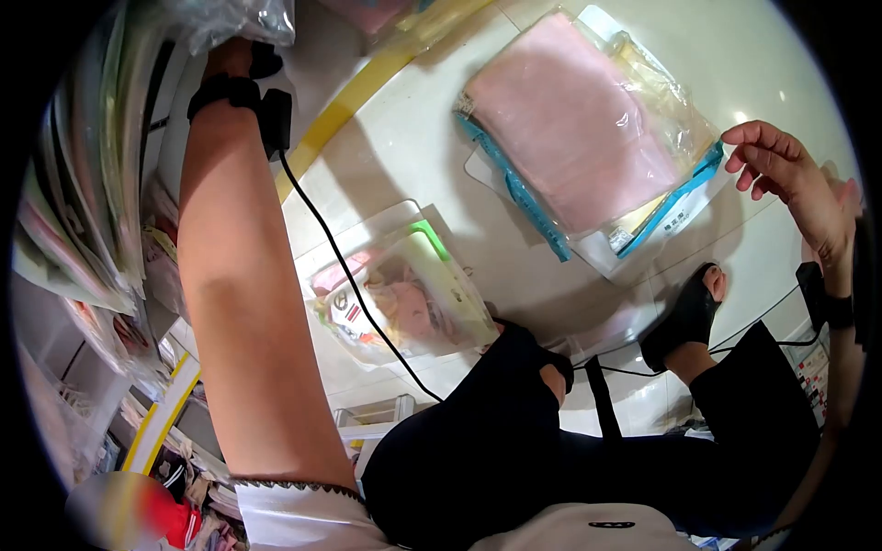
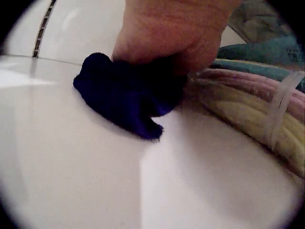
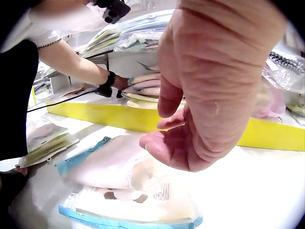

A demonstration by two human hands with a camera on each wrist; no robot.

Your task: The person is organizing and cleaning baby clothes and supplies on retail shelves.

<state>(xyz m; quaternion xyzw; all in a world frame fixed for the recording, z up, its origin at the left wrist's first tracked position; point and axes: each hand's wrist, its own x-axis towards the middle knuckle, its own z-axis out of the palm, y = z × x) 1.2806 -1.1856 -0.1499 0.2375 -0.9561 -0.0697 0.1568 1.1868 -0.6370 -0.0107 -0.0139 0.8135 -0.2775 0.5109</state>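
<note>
My left hand (image 2: 171, 33) is on a bunched dark blue cloth (image 2: 119, 95) on a white surface, its fingertips hidden. Folded pink, yellow and teal items with a clear band (image 2: 281, 109) lie beside it. In the right wrist view this left hand (image 3: 121, 83) reaches in at a stack of folded items (image 3: 145, 87). My right hand (image 1: 776, 165), fingers loosely bent and holding nothing, hangs near the corner of a pink folded item in clear, blue-edged packaging (image 1: 570, 129). From the right wrist, the same hand (image 3: 200, 100) is above the packages (image 3: 109, 164).
Another clear package with a green strip (image 1: 404, 308) lies on the floor by my knee. A yellow shelf edge (image 1: 354, 96) crosses the upper left. Upright packaged items (image 1: 87, 174) fill the far left. A black cable (image 1: 326, 230) runs from my left wrist past my leg.
</note>
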